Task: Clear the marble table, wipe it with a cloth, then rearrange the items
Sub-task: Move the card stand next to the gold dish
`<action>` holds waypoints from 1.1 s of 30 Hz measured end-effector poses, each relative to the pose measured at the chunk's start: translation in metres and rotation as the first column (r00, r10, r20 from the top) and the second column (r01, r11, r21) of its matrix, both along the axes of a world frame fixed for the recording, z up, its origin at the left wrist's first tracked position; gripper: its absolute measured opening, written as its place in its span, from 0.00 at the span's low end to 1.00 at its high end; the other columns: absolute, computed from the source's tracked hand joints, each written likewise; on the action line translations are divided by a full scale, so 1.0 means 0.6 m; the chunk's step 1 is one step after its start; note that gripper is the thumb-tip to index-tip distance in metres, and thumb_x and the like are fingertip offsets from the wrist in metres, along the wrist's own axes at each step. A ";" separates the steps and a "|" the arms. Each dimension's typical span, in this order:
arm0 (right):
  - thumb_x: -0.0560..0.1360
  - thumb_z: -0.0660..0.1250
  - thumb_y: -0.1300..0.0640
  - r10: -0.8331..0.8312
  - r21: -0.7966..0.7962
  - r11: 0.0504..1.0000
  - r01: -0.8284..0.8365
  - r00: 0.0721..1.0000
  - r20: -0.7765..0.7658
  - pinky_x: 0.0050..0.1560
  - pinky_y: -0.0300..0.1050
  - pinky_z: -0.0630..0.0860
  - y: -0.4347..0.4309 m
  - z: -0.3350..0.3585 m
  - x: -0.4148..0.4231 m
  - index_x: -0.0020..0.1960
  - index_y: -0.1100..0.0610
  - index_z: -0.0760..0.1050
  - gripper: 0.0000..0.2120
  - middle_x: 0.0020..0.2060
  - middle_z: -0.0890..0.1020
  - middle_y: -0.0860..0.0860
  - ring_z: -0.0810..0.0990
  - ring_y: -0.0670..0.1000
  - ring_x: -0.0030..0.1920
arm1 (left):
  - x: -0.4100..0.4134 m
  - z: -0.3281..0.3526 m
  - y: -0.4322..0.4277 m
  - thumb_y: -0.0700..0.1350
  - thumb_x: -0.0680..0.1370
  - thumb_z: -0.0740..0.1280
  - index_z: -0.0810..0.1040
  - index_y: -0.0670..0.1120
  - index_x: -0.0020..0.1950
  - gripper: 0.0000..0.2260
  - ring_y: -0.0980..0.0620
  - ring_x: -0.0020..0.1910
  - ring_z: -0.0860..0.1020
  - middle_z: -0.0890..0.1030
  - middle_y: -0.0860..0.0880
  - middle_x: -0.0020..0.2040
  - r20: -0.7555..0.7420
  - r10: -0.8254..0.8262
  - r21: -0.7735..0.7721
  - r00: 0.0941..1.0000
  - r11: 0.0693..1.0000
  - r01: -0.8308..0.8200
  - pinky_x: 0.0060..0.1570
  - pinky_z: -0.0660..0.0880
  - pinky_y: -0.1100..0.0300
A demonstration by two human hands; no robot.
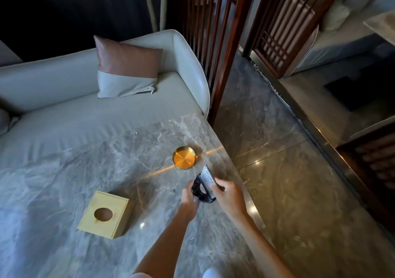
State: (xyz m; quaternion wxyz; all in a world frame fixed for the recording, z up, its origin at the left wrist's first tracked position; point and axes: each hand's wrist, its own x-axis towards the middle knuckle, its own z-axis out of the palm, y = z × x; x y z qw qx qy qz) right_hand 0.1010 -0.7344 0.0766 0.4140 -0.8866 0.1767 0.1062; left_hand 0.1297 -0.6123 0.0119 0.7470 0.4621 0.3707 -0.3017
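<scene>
The grey marble table (89, 171) fills the lower left. A round gold dish (184, 157) sits near its right edge. A square wooden tissue box (104, 214) with a round hole on top stands left of my arms. My left hand (189, 195) and my right hand (227, 194) both grip a dark card stand (204, 187) with a printed white card in it, held tilted just above the table by its right edge. My fingers hide the stand's lower part.
A pale sofa (106, 115) with a pink and grey cushion (126, 68) runs along the table's far side. A dark wooden lattice screen (215, 43) stands right of the sofa. Glossy marble floor (288, 181) lies right of the table.
</scene>
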 end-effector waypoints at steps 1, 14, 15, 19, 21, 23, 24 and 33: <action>0.77 0.65 0.51 -0.006 0.001 1.000 0.006 1.000 -0.008 0.63 0.45 0.77 0.001 -0.003 -0.001 0.64 0.55 0.78 0.18 0.61 0.82 0.47 0.80 0.44 0.62 | 0.001 0.000 0.004 0.48 0.80 0.58 0.77 0.46 0.52 0.11 0.54 0.45 0.76 0.79 0.49 0.48 -0.016 -0.011 -0.011 1.000 1.000 0.011 0.45 0.71 0.57; 0.79 0.66 0.54 0.020 -0.085 0.996 -0.005 0.985 0.172 0.71 0.43 0.67 0.054 0.054 -0.040 0.73 0.55 0.70 0.23 0.70 0.74 0.51 0.71 0.51 0.71 | -0.101 0.082 0.221 0.49 0.69 0.64 0.77 0.40 0.55 0.19 0.45 0.52 0.77 0.79 0.38 0.56 0.324 -0.333 0.433 0.886 0.885 0.174 0.59 0.71 0.53; 0.79 0.66 0.56 0.035 -0.092 0.996 -0.014 0.972 0.231 0.67 0.39 0.67 0.074 0.063 -0.050 0.70 0.56 0.73 0.20 0.68 0.76 0.51 0.73 0.50 0.69 | -0.113 0.084 0.252 0.50 0.67 0.62 0.78 0.37 0.55 0.23 0.42 0.52 0.78 0.80 0.36 0.55 0.321 -0.394 0.508 0.861 0.839 0.195 0.56 0.72 0.57; 0.78 0.67 0.57 0.161 -0.004 0.986 -0.166 0.956 0.245 0.58 0.29 0.66 0.178 0.066 -0.106 0.60 0.58 0.80 0.12 0.57 0.83 0.51 0.79 0.50 0.61 | -0.178 0.107 0.376 0.45 0.68 0.57 0.79 0.36 0.51 0.19 0.47 0.44 0.77 0.81 0.41 0.46 0.284 -0.556 0.702 0.781 0.676 0.225 0.49 0.74 0.54; 0.78 0.68 0.58 0.238 0.027 0.968 -0.248 0.951 0.199 0.56 0.25 0.66 0.237 0.050 -0.141 0.58 0.59 0.81 0.11 0.56 0.84 0.52 0.80 0.50 0.60 | -0.217 0.113 0.436 0.47 0.73 0.59 0.79 0.42 0.58 0.18 0.47 0.54 0.79 0.82 0.45 0.56 0.213 -0.539 0.772 0.815 0.604 0.198 0.58 0.73 0.54; 0.78 0.67 0.57 0.330 0.033 0.941 -0.336 0.936 0.125 0.56 0.26 0.65 0.297 0.038 -0.181 0.60 0.58 0.81 0.12 0.58 0.83 0.50 0.79 0.45 0.61 | -0.258 0.119 0.489 0.43 0.77 0.60 0.77 0.45 0.63 0.16 0.46 0.60 0.78 0.80 0.45 0.62 0.143 -0.526 0.837 0.838 0.517 0.182 0.61 0.73 0.55; 0.79 0.67 0.56 0.372 0.043 0.925 -0.377 0.924 0.093 0.57 0.27 0.66 0.324 0.031 -0.201 0.61 0.58 0.80 0.13 0.59 0.83 0.49 0.78 0.45 0.61 | -0.280 0.124 0.513 0.42 0.77 0.60 0.76 0.45 0.65 0.16 0.45 0.62 0.78 0.79 0.45 0.63 0.111 -0.540 0.860 0.834 0.474 0.192 0.62 0.72 0.55; 0.80 0.63 0.47 0.488 0.103 0.871 -0.481 0.870 -0.065 0.61 0.35 0.69 0.474 -0.014 -0.305 0.65 0.52 0.78 0.17 0.63 0.80 0.45 0.77 0.45 0.65 | -0.413 0.124 0.675 0.44 0.76 0.59 0.76 0.49 0.65 0.18 0.44 0.61 0.78 0.79 0.45 0.63 -0.045 -0.569 0.893 0.821 0.346 0.288 0.59 0.75 0.54</action>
